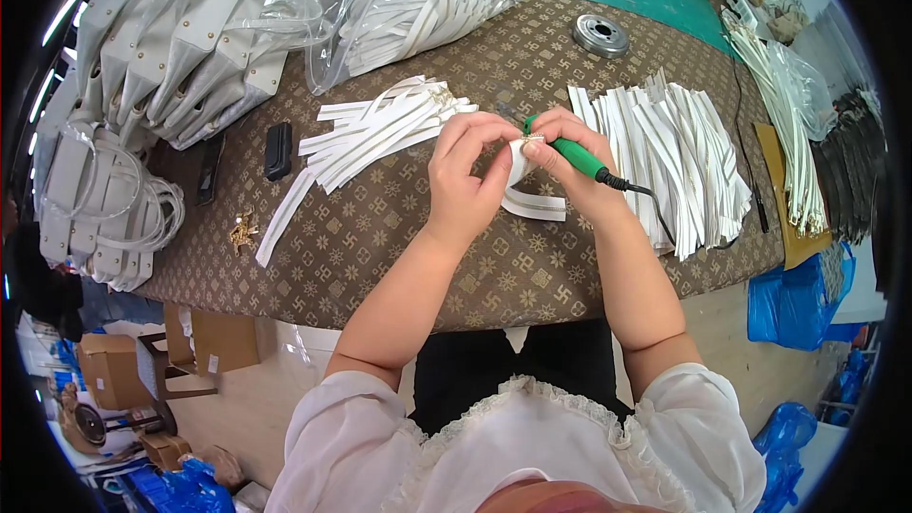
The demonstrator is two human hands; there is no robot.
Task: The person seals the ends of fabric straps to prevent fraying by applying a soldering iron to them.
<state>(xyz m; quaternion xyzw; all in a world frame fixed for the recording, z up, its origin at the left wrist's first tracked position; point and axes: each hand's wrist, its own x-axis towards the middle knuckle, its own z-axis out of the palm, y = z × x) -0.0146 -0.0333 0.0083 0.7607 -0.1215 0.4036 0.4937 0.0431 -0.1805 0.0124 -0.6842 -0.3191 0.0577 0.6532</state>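
- Brown patterned counter (370, 271), with left strip pile (370, 141) and right strip pile (679, 161).
- White strip (537, 206): upper end pinched between fingers of left hand (464, 176) and right hand (591, 185), tail curling just below.
- Green-handled tool (575, 158) gripped in right hand.

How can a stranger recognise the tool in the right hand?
Find the brown patterned table. Near its middle, the right hand holds a green tool with a black cord at one end. Its green handle sets it apart from the white strips lying on both sides.
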